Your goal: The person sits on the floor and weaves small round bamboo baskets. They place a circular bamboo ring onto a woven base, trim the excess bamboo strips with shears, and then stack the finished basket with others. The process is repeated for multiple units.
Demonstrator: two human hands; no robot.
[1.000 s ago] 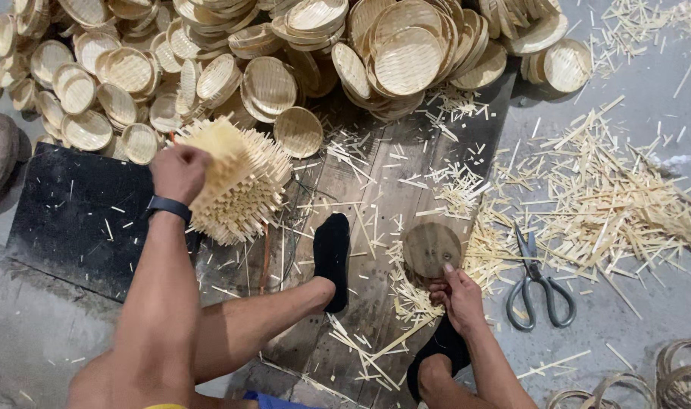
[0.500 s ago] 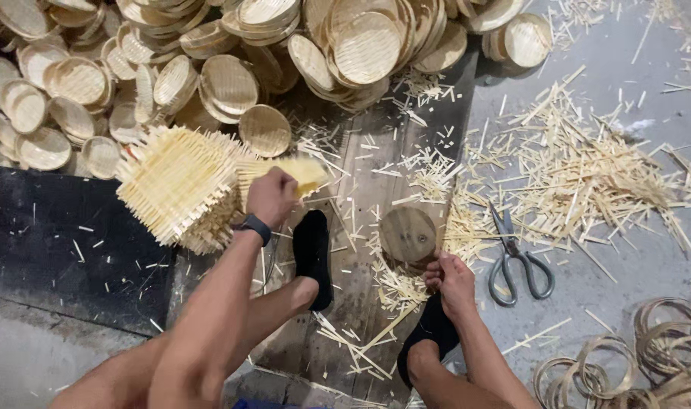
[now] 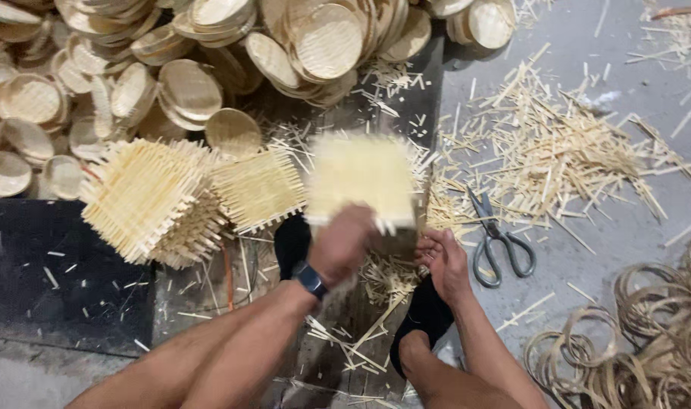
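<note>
The left hand (image 3: 344, 241) is closed around the bottom edge of a square woven mat (image 3: 363, 182). The mat is pale yellow and made of thin flat strips crossed over each other. Loose strip ends stick out like a fringe on every side. It looks blurry, and it sits up in front of the person, above a dark board (image 3: 338, 303) between their feet. A dark watch band (image 3: 310, 279) goes around the left wrist.

The right hand (image 3: 444, 261) is just beside the mat's lower right corner. Its fingers are curled in, and it is hard to tell if they hold anything.

To the left lies a stack of the same square mats (image 3: 152, 201), with one more mat (image 3: 258, 188) leaning next to it. Behind them is a big pile of round woven trays (image 3: 186, 83). Scissors (image 3: 497, 238) lie on the floor to the right, near a heap of cut strips (image 3: 565, 159). Thin hoops (image 3: 641, 341) lie in the lower right corner.
</note>
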